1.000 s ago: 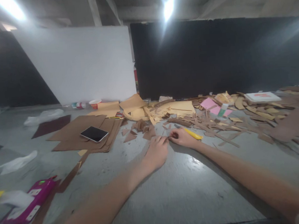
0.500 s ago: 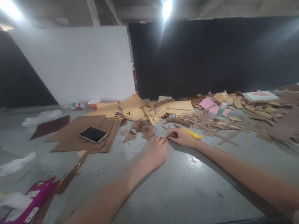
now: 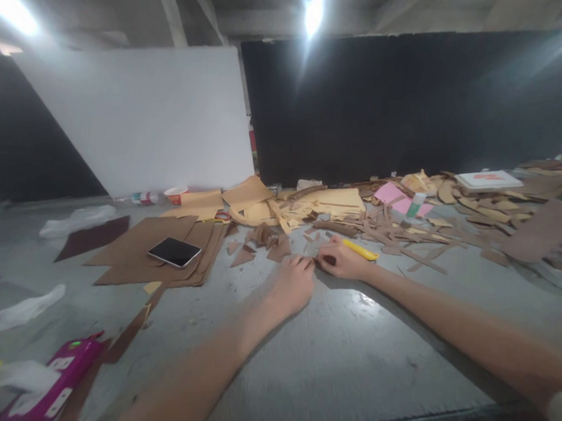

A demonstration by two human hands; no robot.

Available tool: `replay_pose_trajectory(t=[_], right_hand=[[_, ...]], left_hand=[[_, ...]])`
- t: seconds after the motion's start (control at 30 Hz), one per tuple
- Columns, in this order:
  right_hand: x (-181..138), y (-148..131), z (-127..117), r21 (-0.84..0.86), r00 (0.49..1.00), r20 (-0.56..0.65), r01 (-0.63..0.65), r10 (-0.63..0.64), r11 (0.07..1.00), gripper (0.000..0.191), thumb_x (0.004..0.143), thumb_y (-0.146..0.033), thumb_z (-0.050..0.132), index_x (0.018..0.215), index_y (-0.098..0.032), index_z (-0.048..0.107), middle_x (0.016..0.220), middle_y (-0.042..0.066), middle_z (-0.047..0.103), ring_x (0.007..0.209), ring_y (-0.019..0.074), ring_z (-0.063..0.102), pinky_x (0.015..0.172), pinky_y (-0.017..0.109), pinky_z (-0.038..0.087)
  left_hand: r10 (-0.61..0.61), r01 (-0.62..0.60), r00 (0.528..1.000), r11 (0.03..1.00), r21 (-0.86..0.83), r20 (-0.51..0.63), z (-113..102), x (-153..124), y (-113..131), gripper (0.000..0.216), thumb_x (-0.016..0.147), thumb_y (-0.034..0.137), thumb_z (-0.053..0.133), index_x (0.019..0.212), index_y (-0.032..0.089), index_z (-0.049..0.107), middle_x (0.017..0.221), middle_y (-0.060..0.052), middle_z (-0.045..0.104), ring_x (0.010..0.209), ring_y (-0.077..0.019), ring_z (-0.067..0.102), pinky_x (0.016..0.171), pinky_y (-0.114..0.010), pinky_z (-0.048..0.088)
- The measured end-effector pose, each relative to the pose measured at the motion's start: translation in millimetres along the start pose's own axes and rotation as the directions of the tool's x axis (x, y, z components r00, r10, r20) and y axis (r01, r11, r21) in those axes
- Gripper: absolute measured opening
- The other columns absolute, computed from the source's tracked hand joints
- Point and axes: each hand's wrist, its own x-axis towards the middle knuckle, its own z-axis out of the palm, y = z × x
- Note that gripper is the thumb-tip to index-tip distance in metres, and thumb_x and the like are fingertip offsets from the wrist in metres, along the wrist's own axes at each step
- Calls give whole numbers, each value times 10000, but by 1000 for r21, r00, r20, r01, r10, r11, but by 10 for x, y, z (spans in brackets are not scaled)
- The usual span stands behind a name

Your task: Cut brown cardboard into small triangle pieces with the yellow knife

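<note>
Both my arms reach far out over the grey floor. My right hand [image 3: 343,262] is closed round a yellow utility knife [image 3: 361,250], whose end sticks out to the right. My left hand [image 3: 293,285] rests palm down beside it, its fingertips pressing a small brown cardboard scrap [image 3: 320,259] that lies between the two hands. More brown offcuts [image 3: 264,242] lie just beyond my left hand.
A black phone [image 3: 175,252] lies on stacked brown cardboard sheets [image 3: 139,246] to the left. Tan and brown cardboard scraps [image 3: 436,225], a pink sheet [image 3: 391,196] and a white box [image 3: 487,180] litter the right. A magenta package [image 3: 53,387] lies near left. White and black boards stand behind.
Both hands stay at the same spot on the small scrap; the right hand has shifted very slightly. The view has drifted a little.
</note>
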Motion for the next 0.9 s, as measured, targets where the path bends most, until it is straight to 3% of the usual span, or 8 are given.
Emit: replay_pose_trajectory(t=[0.43, 0.57, 0.67, 0.9], right_hand=[[24, -72, -13, -127, 995, 10, 104, -104, 986, 290, 1016, -151, 550, 735, -224, 545, 716, 6, 663, 673, 177, 551, 856, 377, 383], [25, -97, -24, -140, 993, 41, 118, -113, 983, 273, 1044, -159, 531, 788, -219, 604, 746, 22, 690, 690, 186, 569, 841, 381, 386], [26, -108, -35, -155, 990, 79, 128, -117, 980, 267, 1067, -172, 525, 844, -207, 667, 776, 39, 719, 704, 191, 586, 847, 389, 389], [29, -49, 5, -210, 990, 111, 112, -91, 971, 250, 1118, -295, 599, 942, -195, 747, 858, 47, 771, 785, 206, 654, 910, 408, 406]], left_hand=[[-34, 34, 999, 995, -99, -2, -23, -4, -3, 381, 975, 116, 503, 1308, 152, 685, 1450, -174, 669, 1397, -330, 553, 1183, -501, 436], [-32, 34, 999, 978, -206, 10, -14, 28, -100, 374, 932, 94, 509, 1252, 144, 698, 1355, -186, 703, 1360, -334, 590, 1205, -487, 437], [-140, 134, 990, 909, -394, 12, 8, 52, -248, 450, 855, 44, 501, 1240, 175, 694, 1331, -155, 715, 1307, -307, 643, 1161, -447, 495], [-203, 170, 978, 697, -697, 36, 47, 86, -479, 632, 728, -48, 461, 1271, 216, 648, 1334, -90, 769, 1338, -264, 687, 1171, -416, 500]])
